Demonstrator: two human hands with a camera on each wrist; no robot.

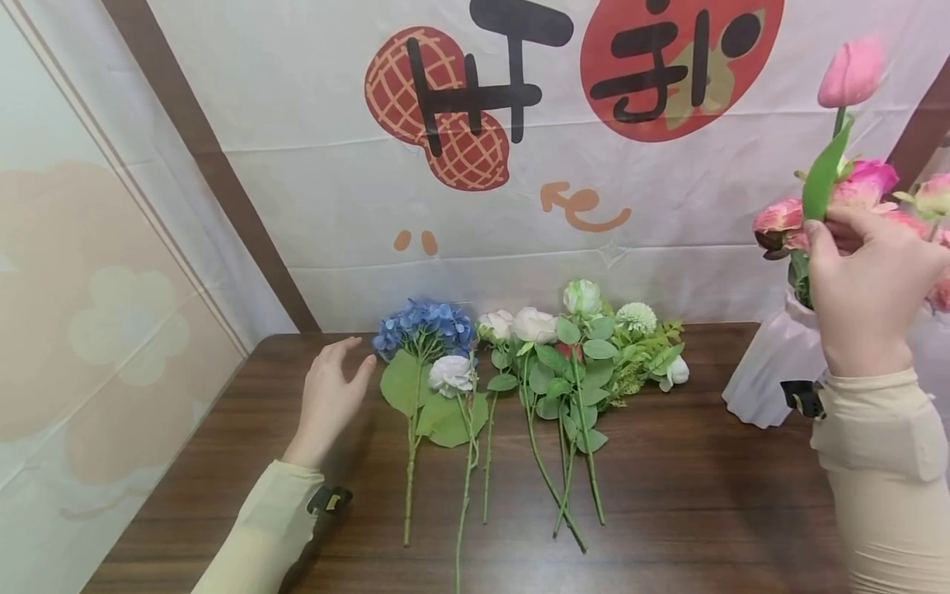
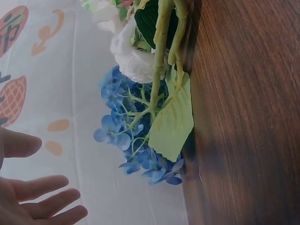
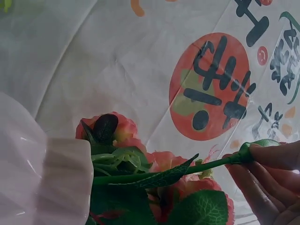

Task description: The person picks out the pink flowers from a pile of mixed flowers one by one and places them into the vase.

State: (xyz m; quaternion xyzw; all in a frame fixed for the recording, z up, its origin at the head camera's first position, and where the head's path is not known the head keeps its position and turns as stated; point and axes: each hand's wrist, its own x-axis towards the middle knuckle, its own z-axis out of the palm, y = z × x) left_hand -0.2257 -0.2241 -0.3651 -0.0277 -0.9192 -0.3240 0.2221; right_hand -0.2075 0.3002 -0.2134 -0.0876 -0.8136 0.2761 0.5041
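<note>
My right hand [image 1: 864, 276] pinches a pink tulip [image 1: 849, 74] by its stem and green leaf, with the bloom standing upright above the fingers. In the right wrist view the tulip's stem [image 3: 211, 165] runs down among pink flowers [image 3: 164, 161] at the mouth of a white fluted vase [image 3: 65, 178]. Left of the blue hydrangea [image 1: 423, 330], my left hand [image 1: 331, 396] hovers with fingers apart and holds nothing. That hydrangea lies on the table with large green leaves, next to a white flower [image 1: 451, 375] on a long stem.
On the brown wooden table [image 1: 668, 495] lie several more stems, among them white roses [image 1: 534, 325], a pale green rose [image 1: 582, 297] and a round pale green bloom [image 1: 636, 318]. A printed white cloth [image 1: 297, 190] hangs behind the table's back edge.
</note>
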